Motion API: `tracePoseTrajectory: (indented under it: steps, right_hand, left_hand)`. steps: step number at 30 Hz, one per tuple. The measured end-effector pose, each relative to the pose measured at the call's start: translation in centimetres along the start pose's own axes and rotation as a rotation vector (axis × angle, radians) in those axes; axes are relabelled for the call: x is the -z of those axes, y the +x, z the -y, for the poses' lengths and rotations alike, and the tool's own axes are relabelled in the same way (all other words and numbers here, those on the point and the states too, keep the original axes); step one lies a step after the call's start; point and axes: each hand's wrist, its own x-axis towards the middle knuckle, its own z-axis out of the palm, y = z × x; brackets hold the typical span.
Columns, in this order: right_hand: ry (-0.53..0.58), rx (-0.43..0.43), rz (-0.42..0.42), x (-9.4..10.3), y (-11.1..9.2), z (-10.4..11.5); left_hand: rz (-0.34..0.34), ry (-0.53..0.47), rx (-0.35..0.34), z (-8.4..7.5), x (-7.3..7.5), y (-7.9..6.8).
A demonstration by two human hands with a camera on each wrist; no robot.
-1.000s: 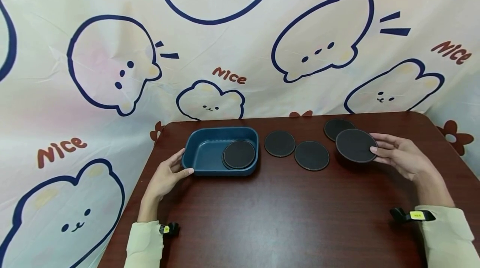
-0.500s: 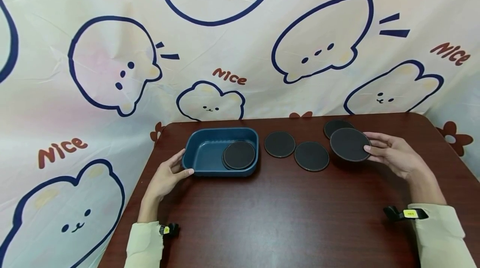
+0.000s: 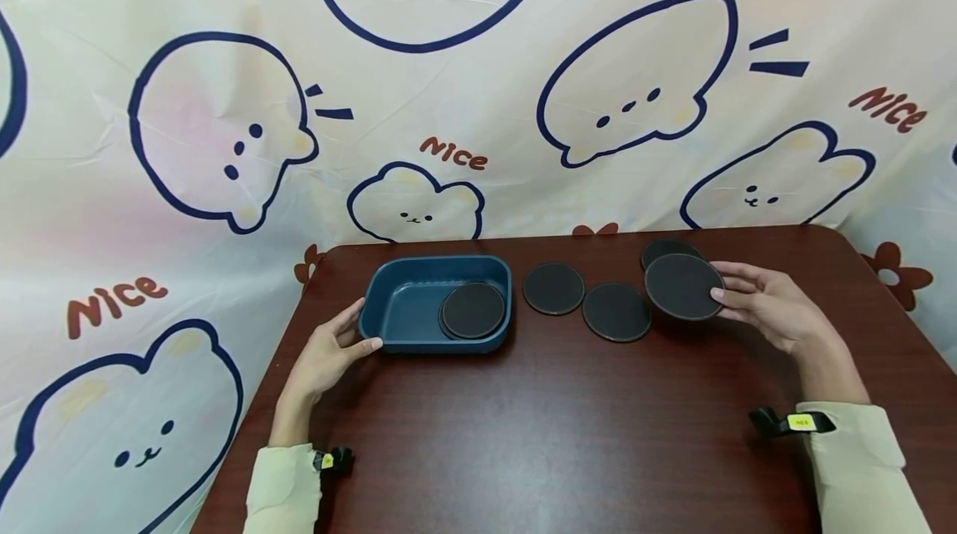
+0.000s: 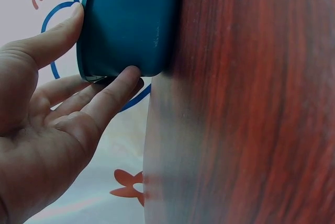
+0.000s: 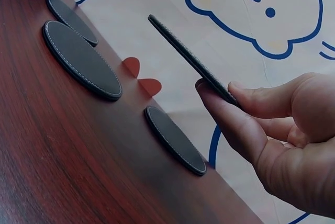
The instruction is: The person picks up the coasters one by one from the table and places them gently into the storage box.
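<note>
My right hand (image 3: pixel 781 310) pinches a round black coaster (image 3: pixel 683 287) at its right edge, thumb on top and fingers beneath. The right wrist view shows that coaster edge-on, tilted and raised above the table. It partly covers a coaster (image 3: pixel 664 248) lying at the back. Further left, two more black coasters (image 3: pixel 553 289) lie flat, near a blue rectangular box (image 3: pixel 399 346). Inside the box's right end sit stacked coasters (image 3: pixel 474 311). My left hand (image 3: pixel 325 355) holds the box's left end, with the thumb at the front corner of the rim and fingertips against the end wall.
The dark wood table (image 3: pixel 568 434) ends behind the box and coasters, close to a cartoon-printed cloth (image 3: pixel 523 102). White stitching runs round the edge of a flat coaster (image 5: pixel 84 60) in the right wrist view.
My right hand has moved left with the coaster, which now hides more of the back one. My left hand and the box keep their places, apart from a slight shift of the head view.
</note>
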Motion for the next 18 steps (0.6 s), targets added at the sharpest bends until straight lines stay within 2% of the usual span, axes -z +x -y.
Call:
tracePoseTrajectory:
  steps: [18]
  right_hand:
    - [-0.034, 0.004, 0.031, -2.0, 0.6, 0.8]
  left_hand:
    - [0.002, -0.009, -0.015, 0.2, 0.1, 0.0]
